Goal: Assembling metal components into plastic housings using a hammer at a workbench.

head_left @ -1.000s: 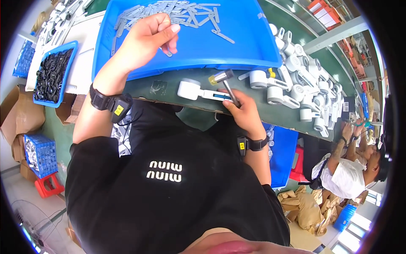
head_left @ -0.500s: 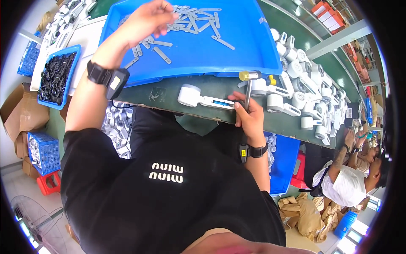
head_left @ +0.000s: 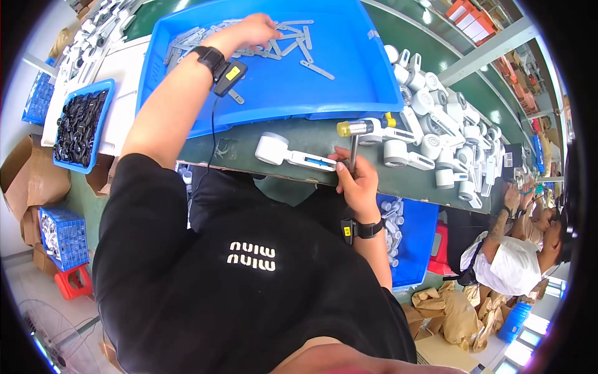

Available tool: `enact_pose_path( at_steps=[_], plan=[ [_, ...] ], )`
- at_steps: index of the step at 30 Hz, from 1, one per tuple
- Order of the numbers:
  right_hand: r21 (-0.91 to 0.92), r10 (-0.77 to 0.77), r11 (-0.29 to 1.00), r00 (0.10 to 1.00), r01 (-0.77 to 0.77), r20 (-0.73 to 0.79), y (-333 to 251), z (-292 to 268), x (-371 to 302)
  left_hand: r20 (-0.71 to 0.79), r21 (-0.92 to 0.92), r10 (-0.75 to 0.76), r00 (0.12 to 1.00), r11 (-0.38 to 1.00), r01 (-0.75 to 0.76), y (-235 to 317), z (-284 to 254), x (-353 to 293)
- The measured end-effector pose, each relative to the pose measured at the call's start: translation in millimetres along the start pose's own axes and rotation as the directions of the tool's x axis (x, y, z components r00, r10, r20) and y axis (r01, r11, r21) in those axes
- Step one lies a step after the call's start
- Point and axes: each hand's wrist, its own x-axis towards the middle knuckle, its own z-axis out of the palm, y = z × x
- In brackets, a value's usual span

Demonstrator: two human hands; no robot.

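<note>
My left hand reaches palm down over the pile of flat grey strips in the large blue tray. Its fingers are bent and look apart; their tips are partly hidden. My right hand is closed around the handle of a small hammer, whose yellow-tipped head points up. With thumb and forefinger it also touches the end of a white part lying on the green bench. This part has a round, drum-like head and a long handle with an open slot, blue inside.
Many similar white parts are heaped on the right of the bench. A small blue tray of black pieces stands at left. Below the bench on the right is a blue bin with white parts. A co-worker sits at far right.
My left hand has moved down and to the right, from above the tray onto the strips. My right hand keeps the hammer and stays by the white part; the view has shifted slightly.
</note>
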Motion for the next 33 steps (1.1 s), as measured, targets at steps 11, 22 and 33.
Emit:
enact_pose_path(
  at_steps=[11,22,33],
  plan=[
    [-0.295,-0.082,0.952,0.996,0.086,0.027,-10.8,8.8,9.3,-0.167,0.472,0.429,0.888,0.825,-0.310,-50.5,13.7,9.9],
    [-0.314,-0.163,0.934,0.985,0.171,0.052,-10.5,7.3,10.4,-0.035,0.509,0.348,0.937,0.813,-0.283,-32.9,11.3,-7.3],
    [-0.384,-0.274,0.899,0.955,0.212,-0.114,-6.5,15.6,1.7,-0.082,-0.003,0.552,0.830,0.832,-0.554,12.5,-56.2,-51.1]
  ],
)
